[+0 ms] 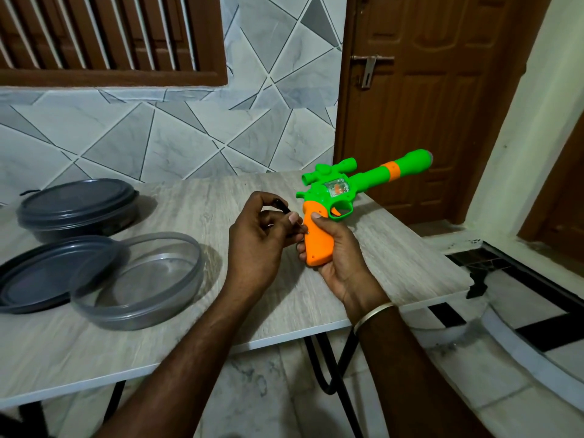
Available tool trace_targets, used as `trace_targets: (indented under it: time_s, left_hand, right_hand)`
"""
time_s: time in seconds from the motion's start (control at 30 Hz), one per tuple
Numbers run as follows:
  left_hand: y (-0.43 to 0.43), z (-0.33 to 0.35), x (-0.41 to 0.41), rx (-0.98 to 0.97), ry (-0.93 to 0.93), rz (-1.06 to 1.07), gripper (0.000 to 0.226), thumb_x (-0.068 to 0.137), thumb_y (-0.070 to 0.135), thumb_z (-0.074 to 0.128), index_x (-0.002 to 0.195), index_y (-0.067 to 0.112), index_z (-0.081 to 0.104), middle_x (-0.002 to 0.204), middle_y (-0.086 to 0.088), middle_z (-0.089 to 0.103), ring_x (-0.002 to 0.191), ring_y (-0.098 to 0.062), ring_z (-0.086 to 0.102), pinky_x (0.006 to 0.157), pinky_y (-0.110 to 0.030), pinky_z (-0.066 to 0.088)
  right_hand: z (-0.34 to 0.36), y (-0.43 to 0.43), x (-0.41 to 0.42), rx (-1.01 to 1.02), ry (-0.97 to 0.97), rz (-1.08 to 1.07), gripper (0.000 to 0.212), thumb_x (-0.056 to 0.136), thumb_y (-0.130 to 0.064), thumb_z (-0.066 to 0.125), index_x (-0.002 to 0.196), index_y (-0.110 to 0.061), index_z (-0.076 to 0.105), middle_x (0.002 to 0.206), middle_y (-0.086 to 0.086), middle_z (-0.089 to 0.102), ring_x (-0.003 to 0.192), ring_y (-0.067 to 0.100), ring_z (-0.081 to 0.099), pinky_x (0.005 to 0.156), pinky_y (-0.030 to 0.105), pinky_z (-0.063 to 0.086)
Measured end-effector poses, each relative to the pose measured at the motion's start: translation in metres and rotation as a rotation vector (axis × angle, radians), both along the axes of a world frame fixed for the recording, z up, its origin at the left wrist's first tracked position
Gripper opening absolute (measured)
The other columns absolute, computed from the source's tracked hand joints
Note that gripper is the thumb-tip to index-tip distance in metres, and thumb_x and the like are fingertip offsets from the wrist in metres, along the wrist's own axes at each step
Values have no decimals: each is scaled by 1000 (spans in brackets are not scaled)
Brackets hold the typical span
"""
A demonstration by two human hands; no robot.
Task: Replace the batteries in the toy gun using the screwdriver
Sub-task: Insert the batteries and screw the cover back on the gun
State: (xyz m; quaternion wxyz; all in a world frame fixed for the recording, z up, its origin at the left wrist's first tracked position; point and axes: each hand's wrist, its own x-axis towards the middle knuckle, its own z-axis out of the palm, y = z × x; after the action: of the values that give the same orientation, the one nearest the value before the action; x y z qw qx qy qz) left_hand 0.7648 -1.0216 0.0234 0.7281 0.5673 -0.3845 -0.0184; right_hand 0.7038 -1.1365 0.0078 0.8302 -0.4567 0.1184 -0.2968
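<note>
A green toy gun (pixel 363 181) with an orange grip and an orange band on its barrel is held above the table's right end, barrel pointing up and to the right. My right hand (pixel 339 260) wraps the orange grip from below. My left hand (pixel 262 238) pinches a small black screwdriver (pixel 284 207); its thin metal tip touches the left side of the grip. Most of the screwdriver is hidden by my fingers. No batteries are visible.
A grey wood-grain table (pixel 205 317) holds a lidded dark round container (pixel 79 210) at the left, a clear open round container (pixel 142 281) nearer me, and a loose dark lid (pixel 47 273) leaning on it. A tiled wall and a brown door (pixel 420 90) stand behind.
</note>
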Motion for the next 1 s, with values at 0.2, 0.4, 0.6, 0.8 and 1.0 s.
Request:
trace_targets:
  time_s: [0.2,0.4,0.6,0.8,1.0]
  left_hand:
    - [-1,-1,-2,-9,-5,11,12,96,7,65,102,12,56,83,-14,76,84,-29,76,79,-52,62]
    - [0,0,-6,-25,-10,54,14,95,8,66,104,8,56,81,-11,77,81,-25,77,76,-49,63]
    - [-1,-1,-7,-12,-22,75,17,93,12,70,101,13,55,80,-10,77,79,-24,77,78,-52,62]
    - [-1,3,-5,50,-131,90,19,91,13,74,100,15,57,79,-6,77,78,-18,77,75,-49,63]
    - [0,-1,-4,2,13,32,15,97,10,65,99,13,51,83,-15,76,82,-28,77,78,-53,62]
  right_hand:
    - [-2,-1,1,-3,-16,2,33,95,-19,54,124,-3,50,78,11,58,52,19,58,45,25,48]
    - [-3,-1,1,1,-24,17,35,95,-20,56,124,-1,52,79,10,59,55,20,58,48,26,48]
    - [-3,-1,1,4,-37,6,49,95,-19,54,137,3,44,80,12,59,53,21,57,46,26,47]
    - [-3,0,1,2,-33,-17,47,94,-18,57,137,-2,46,90,17,58,56,23,57,47,27,47]
    - [0,1,-2,44,-26,27,48,93,-10,52,135,10,44,78,11,57,53,17,56,45,25,46]
